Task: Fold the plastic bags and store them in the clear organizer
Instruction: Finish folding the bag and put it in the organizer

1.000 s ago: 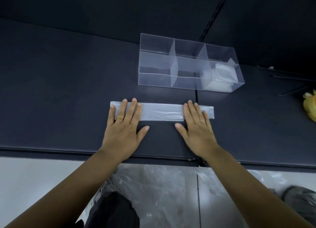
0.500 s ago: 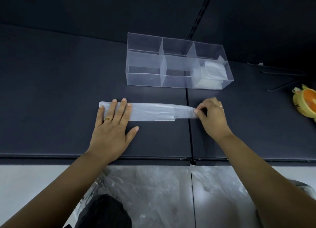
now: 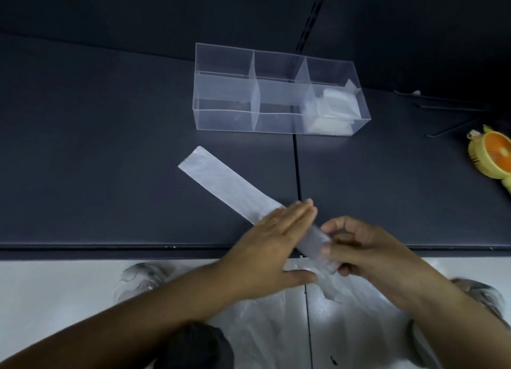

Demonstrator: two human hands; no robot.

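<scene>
From my remote seat I see the plastic bag (image 3: 229,187) flattened into a long narrow strip. It lies on a diagonal across the dark desk (image 3: 110,147), its far end at centre left of the frame and its near end past the desk's front edge at lower centre. The left hand (image 3: 276,247) lies flat across the strip with fingers straight and together. The right hand (image 3: 367,252) has its fingers curled, pinching the near end.

The clear organizer (image 3: 224,119) stands in the upper centre, well apart from the strip. Folded bags (image 3: 334,108) sit in its right-hand compartment, and the others look empty.

The step in hand, I judge, is folding the strip up from its near end. To do it well I would:
- hold the left palm as an anchor just beyond each crease;
- turn the pinched end over in short, even sections, with the edges lined up;
- press the air out after each turn, since thin film springs back and slides easily.

Loose plastic (image 3: 276,327) waits below the desk edge.
</scene>
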